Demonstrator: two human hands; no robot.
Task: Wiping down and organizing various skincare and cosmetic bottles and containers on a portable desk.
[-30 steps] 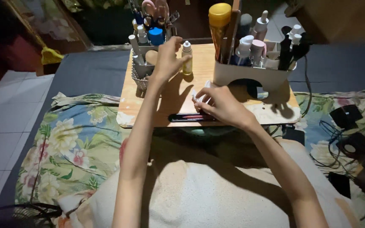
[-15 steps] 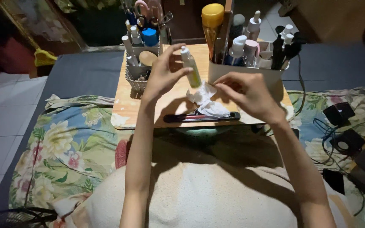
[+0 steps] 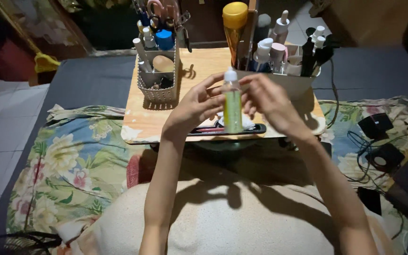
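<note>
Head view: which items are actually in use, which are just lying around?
In use:
left hand and right hand, both on the small green bottle

Lying about:
mesh basket of tools
white organizer of bottles
wooden lap table
black speakers

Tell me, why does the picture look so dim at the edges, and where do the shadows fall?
Head view: light centres on the wooden lap table; corners fall dark. Left hand and right hand, around the small yellow-green bottle, cast shadows on the cream pillow.
</note>
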